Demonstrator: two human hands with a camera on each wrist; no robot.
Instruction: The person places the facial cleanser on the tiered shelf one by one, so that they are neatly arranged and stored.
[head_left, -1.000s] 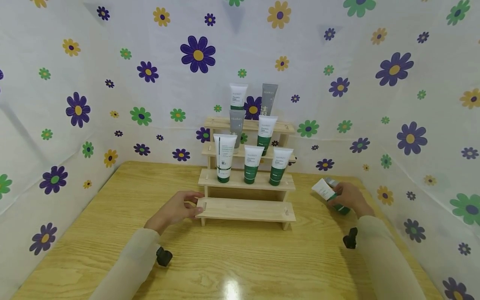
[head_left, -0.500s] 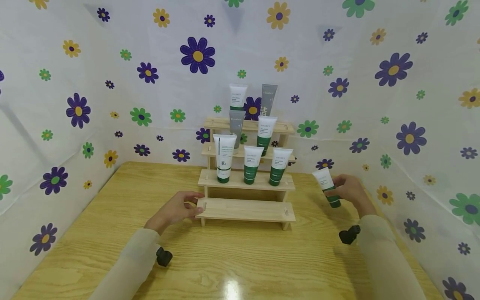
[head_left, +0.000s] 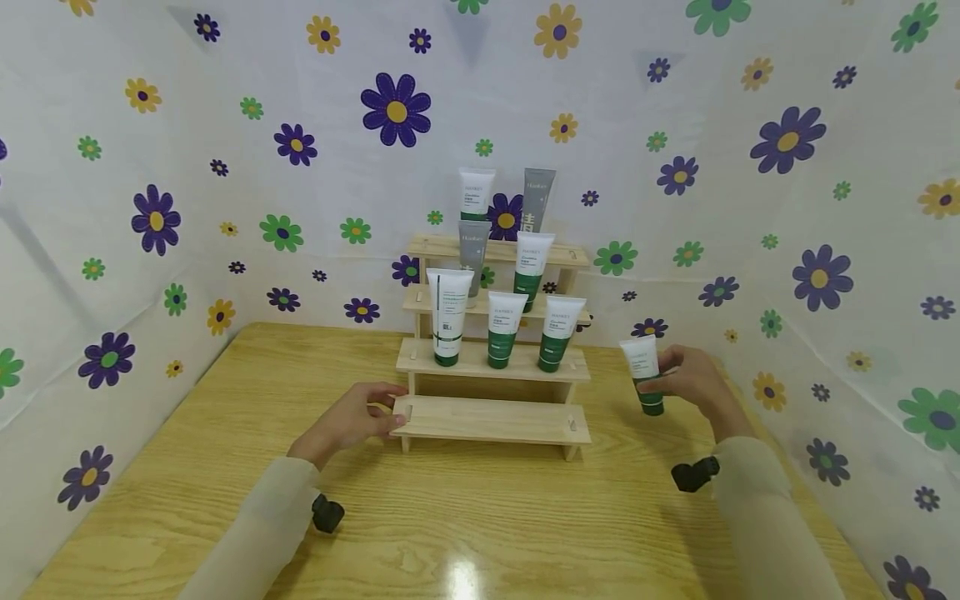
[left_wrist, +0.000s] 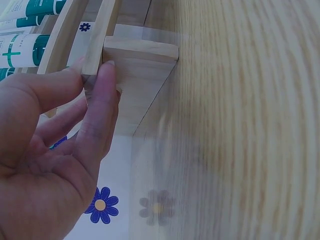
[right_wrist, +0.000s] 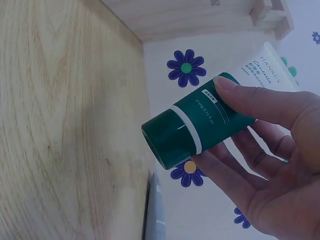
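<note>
My right hand [head_left: 693,382] holds a white and green squeeze tube [head_left: 640,357] above the table, to the right of a stepped wooden display stand [head_left: 491,418]. In the right wrist view, the thumb lies across the green part of the tube [right_wrist: 215,112], whose cap points down and left. My left hand [head_left: 351,423] pinches the left end of the stand's lowest board between thumb and fingers, as the left wrist view shows at the board's end [left_wrist: 95,55]. On the third step down stand a taller white tube [head_left: 448,312] and two white and green tubes [head_left: 506,329].
Higher steps carry a grey tube [head_left: 472,254], a white and green tube [head_left: 532,262] and two more tubes at the top. A grey tube [right_wrist: 156,212] lies on the table beneath my right hand. Flower-patterned sheeting [head_left: 450,83] encloses the wooden table [head_left: 420,517].
My right hand has lifted the white and green tube off the table, turned it nearly upright and brought it slightly left. The left hand stays on the lowest board.
</note>
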